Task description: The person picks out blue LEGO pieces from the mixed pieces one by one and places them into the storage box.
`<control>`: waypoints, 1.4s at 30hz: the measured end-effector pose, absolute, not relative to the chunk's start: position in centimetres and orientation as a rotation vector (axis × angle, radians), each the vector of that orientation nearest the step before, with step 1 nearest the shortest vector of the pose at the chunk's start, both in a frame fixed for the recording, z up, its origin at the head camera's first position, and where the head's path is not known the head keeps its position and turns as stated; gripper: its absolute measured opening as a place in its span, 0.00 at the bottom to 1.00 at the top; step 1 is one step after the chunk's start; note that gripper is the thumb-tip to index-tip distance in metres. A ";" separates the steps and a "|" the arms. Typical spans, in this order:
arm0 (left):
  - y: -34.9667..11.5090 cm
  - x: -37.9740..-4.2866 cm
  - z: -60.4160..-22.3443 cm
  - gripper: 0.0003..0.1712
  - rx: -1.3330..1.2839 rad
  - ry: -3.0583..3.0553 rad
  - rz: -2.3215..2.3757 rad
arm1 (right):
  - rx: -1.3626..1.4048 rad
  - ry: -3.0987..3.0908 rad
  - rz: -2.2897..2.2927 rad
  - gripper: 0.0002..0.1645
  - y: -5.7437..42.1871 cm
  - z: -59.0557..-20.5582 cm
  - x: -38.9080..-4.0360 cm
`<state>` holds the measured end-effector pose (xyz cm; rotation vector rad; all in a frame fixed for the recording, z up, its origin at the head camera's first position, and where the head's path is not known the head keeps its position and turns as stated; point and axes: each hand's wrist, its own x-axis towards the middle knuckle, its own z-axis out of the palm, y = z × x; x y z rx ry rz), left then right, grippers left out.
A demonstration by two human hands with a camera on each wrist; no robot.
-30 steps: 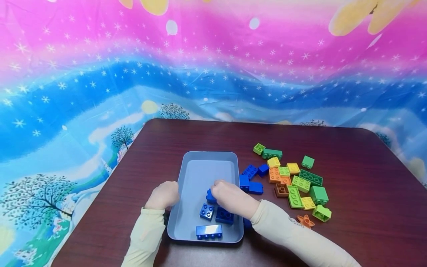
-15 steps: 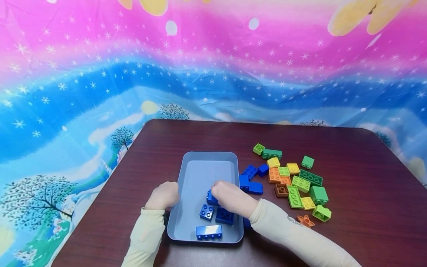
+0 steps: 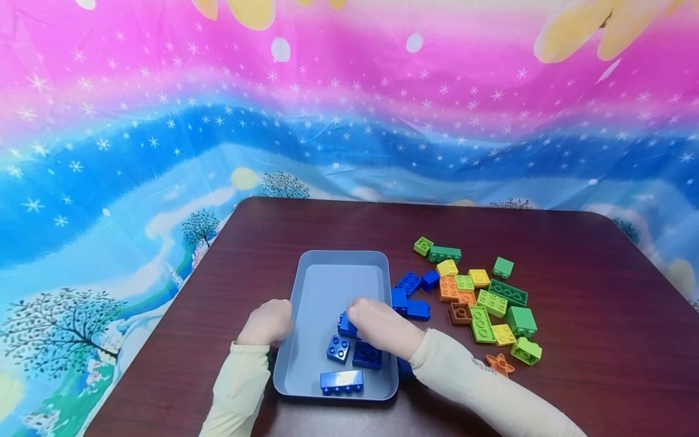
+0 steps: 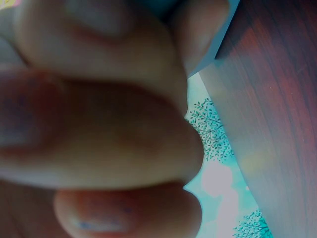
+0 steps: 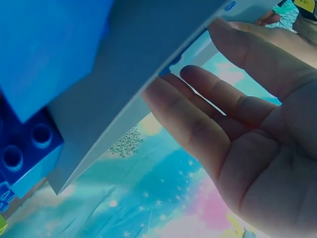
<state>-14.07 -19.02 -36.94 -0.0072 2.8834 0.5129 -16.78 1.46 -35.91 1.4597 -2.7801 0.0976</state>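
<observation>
In the head view my left hand [image 3: 266, 321] grips the left rim of a grey tray [image 3: 322, 285]. The left wrist view shows its curled fingers [image 4: 114, 129] up close, with the tray's corner behind. My right hand [image 3: 384, 325] reaches over the tray's right side and pinches a blue toy building brick [image 3: 346, 326]; the hand hides much of it. In the right wrist view the fingertips pass behind the rim, with bits of blue between them. Nearer me in the tray lie a square blue brick [image 3: 338, 348], a dark blue brick [image 3: 367, 355] and a long blue brick [image 3: 341, 382].
Several blue bricks [image 3: 418, 309] lie against or near the tray's right side. Farther right, green bricks [image 3: 522, 321], yellow bricks [image 3: 503, 335] and orange bricks [image 3: 449, 288] are scattered, with an orange star-shaped piece [image 3: 499, 365]. A printed cloth [image 3: 349, 121] hangs behind the table [image 3: 273, 224].
The blue brick at my right fingers has turned and shifted slightly, mostly during the first half second. Both hands and the tray stay in place; the head view tilts a little.
</observation>
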 end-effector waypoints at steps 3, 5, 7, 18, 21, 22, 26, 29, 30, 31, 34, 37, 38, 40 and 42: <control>-19.0 -14.1 -37.0 0.16 -0.010 2.879 0.512 | 1.435 -2.800 0.104 0.07 1.6 -35.7 -16.7; -19.0 -14.1 -36.9 0.16 -0.014 2.876 0.510 | 1.429 -2.798 0.106 0.08 1.7 -35.6 -16.6; -19.0 -14.1 -36.9 0.16 -0.016 2.876 0.509 | 1.425 -2.795 0.117 0.08 1.8 -35.4 -16.5; -19.0 -14.2 -37.0 0.17 -0.011 2.883 0.507 | 1.363 -2.807 0.189 0.08 2.7 -35.0 -16.5; -19.0 -14.2 -37.1 0.17 -0.016 2.880 0.514 | 1.349 -2.805 0.218 0.07 3.1 -34.8 -16.4; -19.0 -14.2 -37.1 0.17 -0.021 2.879 0.519 | 1.343 -2.806 0.228 0.07 3.2 -34.7 -16.4; -19.0 -14.3 -37.1 0.16 -0.026 2.875 0.514 | 1.309 -2.849 0.266 0.08 3.6 -34.5 -16.4; -19.0 -14.2 -37.0 0.16 -0.025 2.873 0.504 | 1.278 -2.893 0.291 0.10 3.9 -34.4 -16.3; -19.0 -14.2 -37.0 0.16 -0.026 2.874 0.506 | 1.269 -2.902 0.295 0.10 4.0 -34.3 -16.3; -19.0 -14.2 -37.0 0.16 -0.025 2.875 0.507 | 1.264 -2.906 0.294 0.10 4.1 -34.3 -16.2; -19.0 -14.2 -37.0 0.16 -0.030 2.877 0.519 | 1.258 -2.903 0.283 0.11 4.3 -34.4 -16.2; -19.0 -14.2 -37.0 0.16 -0.036 2.877 0.519 | 1.255 -2.897 0.287 0.10 4.6 -34.5 -16.1; -19.0 -14.2 -37.0 0.16 -0.038 2.877 0.520 | 1.249 -2.899 0.298 0.10 4.7 -34.5 -16.1; -19.0 -14.2 -37.0 0.16 -0.036 2.878 0.522 | 1.232 -2.905 0.314 0.10 4.8 -34.5 -16.1; -19.0 -14.2 -37.0 0.16 -0.033 2.877 0.525 | 1.216 -2.915 0.333 0.10 5.0 -34.5 -16.0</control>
